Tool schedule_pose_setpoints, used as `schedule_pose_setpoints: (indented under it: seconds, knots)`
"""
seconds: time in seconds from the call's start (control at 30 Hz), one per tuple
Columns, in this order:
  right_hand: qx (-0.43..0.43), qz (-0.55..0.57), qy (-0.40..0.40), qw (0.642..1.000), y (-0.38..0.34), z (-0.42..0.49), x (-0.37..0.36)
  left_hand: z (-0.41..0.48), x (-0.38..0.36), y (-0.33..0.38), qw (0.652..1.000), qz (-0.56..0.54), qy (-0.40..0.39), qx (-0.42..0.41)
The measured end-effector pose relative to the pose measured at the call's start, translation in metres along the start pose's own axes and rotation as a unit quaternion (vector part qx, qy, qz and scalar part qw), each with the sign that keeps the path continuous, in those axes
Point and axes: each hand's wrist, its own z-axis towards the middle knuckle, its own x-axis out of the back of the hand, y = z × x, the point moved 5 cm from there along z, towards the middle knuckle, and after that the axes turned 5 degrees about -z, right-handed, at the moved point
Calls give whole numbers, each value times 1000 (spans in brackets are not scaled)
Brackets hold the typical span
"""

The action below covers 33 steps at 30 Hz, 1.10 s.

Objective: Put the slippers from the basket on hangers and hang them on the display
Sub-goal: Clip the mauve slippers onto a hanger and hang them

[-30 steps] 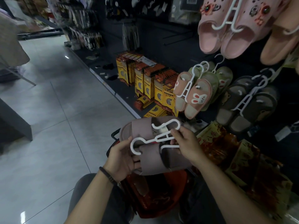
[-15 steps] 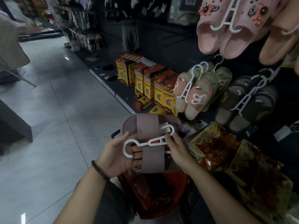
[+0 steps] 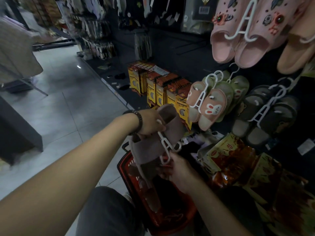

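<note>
The left hand's (image 3: 150,124) grip clasps the slippers (image 3: 148,149) and the hanger (image 3: 164,140) near its top. The right hand (image 3: 180,169) pinches the hanger's lower end above the basket (image 3: 123,165).

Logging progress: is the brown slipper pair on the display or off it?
Off it. Left hand and right hand hold the brown slippers and white hanger above the red basket.

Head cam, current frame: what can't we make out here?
1. Head view: the hook of the white hanger is covered by the left hand.
2. Head view: the right hand has its fingertips blurred and tucked under the mauve slippers, so its grip is unclear.
3. Head view: the contents of the red basket are dark and covered by the slippers and right arm.
4. Head view: the tan slipper is cut off by the right edge.
</note>
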Motion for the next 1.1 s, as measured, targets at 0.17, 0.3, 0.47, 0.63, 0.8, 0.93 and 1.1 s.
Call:
schedule_pose_setpoints:
  seconds: [0.17,0.3,0.47,0.63,0.8,0.93,1.1]
  knots:
    - [-14,60,-39,997,-2,0,-7,9,-3,20,997,53,-62,1]
    - [-34,82,-63,994,-1,-6,-10,9,-6,15,990,17,-133,50]
    - [-40,107,-80,990,-3,-2,-9,9,2,27,991,123,-46,0]
    - [-33,116,-80,989,-9,3,-7,7,8,29,974,227,25,9]
    - [-17,103,-93,990,-12,2,-9,16,10,32,965,250,77,-18]
    - [-14,70,-110,991,-13,0,-9,12,18,38,954,282,99,-40]
    - [-31,-3,-35,999,-11,-8,26,6,28,34,963,231,89,-103]
